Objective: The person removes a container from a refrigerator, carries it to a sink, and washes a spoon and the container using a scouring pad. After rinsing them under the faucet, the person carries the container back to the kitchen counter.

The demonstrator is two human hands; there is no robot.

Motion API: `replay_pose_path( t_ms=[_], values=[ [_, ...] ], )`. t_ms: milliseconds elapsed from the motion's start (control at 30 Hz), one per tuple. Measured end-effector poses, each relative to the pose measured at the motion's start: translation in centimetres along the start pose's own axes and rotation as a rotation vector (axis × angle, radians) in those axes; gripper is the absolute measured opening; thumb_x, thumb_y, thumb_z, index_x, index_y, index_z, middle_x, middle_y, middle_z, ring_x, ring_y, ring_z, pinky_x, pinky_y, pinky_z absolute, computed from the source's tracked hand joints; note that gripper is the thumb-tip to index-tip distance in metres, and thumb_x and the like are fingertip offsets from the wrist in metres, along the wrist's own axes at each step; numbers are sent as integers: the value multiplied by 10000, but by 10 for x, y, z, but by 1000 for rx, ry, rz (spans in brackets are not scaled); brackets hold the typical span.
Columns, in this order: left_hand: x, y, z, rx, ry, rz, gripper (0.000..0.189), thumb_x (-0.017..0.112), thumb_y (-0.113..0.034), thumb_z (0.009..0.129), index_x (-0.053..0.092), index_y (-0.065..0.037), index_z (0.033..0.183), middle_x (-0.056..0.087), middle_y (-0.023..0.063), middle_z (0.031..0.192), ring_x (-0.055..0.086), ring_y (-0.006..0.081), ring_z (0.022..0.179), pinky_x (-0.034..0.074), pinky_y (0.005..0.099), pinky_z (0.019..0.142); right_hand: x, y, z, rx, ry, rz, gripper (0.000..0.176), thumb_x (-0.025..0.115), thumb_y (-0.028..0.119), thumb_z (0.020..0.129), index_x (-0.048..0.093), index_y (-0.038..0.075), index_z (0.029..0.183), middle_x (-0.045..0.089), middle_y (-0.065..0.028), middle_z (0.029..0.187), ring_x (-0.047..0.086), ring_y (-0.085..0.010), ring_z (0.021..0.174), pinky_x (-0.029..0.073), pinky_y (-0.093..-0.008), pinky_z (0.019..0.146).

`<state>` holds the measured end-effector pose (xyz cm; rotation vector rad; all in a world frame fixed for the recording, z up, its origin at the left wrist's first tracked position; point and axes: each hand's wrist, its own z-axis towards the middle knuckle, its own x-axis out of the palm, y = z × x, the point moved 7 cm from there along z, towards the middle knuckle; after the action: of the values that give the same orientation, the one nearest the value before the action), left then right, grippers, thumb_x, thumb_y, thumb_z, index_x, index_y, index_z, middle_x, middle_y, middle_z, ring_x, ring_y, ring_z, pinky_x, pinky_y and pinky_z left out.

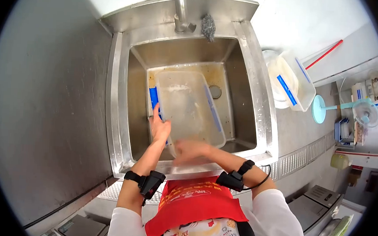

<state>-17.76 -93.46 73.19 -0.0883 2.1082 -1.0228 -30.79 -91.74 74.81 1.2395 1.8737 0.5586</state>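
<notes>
Steel sink (265,109) cradles a clear tub (189,109) — cloudy, rectangular, blue-latched.

Translucent rectangular plastic tub (189,109), empty, with a blue clip along each long side and its open face turned up toward you. It lies tilted in the steel sink (252,78), long axis running near to far. Your left hand (160,129) holds its left rim; your blurred right hand (190,149) is at its near edge.

A steel scourer (209,27) sits beside the faucet (181,9); stacked tubs (293,83) rest on the right counter (292,135).
</notes>
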Motion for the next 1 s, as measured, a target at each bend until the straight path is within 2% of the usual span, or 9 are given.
replay_pose_path(
  t_ms=[267, 367, 500, 600, 667, 733, 933, 967, 1000],
  values=[
    [-19, 22, 41, 58, 7, -7, 697, 611, -76, 666, 405, -218, 1317, 451, 196, 1132, 515, 345, 1031, 408, 384, 925, 30, -98, 23, -206, -106, -236, 697, 612, 554, 677, 572, -35, 1047, 564, -186, 1097, 565, -337, 982, 441, -404, 851],
    [-25, 13, 58, 129, 82, -74, 687, 647, -89, 693, 395, -176, 1326, 500, 172, 1109, 542, 291, 1003, 418, 357, 915, -17, -65, -35, -8, -11, -344, 622, 622, 417, 705, 507, -2, 1151, 529, -173, 1119, 515, -335, 1048, 434, -415, 856],
    [-40, -31, 41, 136, 341, -656, 685, 660, -217, 811, 289, -64, 1366, 581, 125, 1039, 565, 177, 912, 445, 281, 823, -32, -48, -58, -260, -450, -293, 402, 600, 308, 747, 569, 32, 1037, 581, -158, 965, 578, -335, 879, 471, -408, 724],
    [-65, -33, 13, 66, 42, -516, 661, 688, -271, 782, 347, -43, 1300, 490, 148, 1144, 513, 174, 944, 438, 298, 802, -47, -33, -60, -181, -624, 33, 288, 584, 274, 755, 612, 32, 909, 600, -159, 898, 590, -347, 780, 471, -427, 644],
    [-58, -18, -14, 363, -203, -231, 422, 689, -299, 776, 466, -28, 1009, 451, 82, 940, 444, 160, 783, 403, 293, 715, -46, -30, -44, -125, -734, 201, 282, 583, 275, 752, 615, 41, 905, 599, -165, 871, 593, -352, 748, 468, -433, 624],
    [-13, 5, -38, 192, 63, -429, 370, 700, -310, 760, 478, -39, 880, 466, 42, 776, 446, 168, 702, 402, 297, 666, -48, -24, -25, 62, -714, 256, 307, 567, 275, 756, 603, 18, 920, 595, -184, 915, 584, -361, 798, 466, -427, 674],
    [-31, -3, -26, 303, -111, 54, 371, 680, -292, 751, 472, 3, 665, 501, 104, 588, 510, 205, 527, 434, 368, 524, -8, -12, 31, -477, -663, 215, 524, 539, 438, 802, 535, -18, 1062, 498, -252, 1108, 502, -368, 1027, 404, -425, 838],
    [-32, 3, -22, 229, -55, -19, 361, 678, -278, 748, 469, 5, 663, 501, 97, 592, 507, 194, 528, 437, 359, 511, -12, 4, 15, -277, -224, 166, 612, 491, 511, 827, 494, -5, 1154, 464, -264, 1154, 470, -374, 1078, 379, -409, 905],
    [-33, 8, -21, 152, -1, -87, 352, 677, -263, 745, 467, 6, 660, 502, 91, 596, 504, 183, 529, 440, 350, 498, -2, -10, 24, -323, -193, 135, 592, 434, 499, 865, 479, 2, 1183, 476, -259, 1133, 475, -374, 1064, 368, -398, 932]
  ],
)
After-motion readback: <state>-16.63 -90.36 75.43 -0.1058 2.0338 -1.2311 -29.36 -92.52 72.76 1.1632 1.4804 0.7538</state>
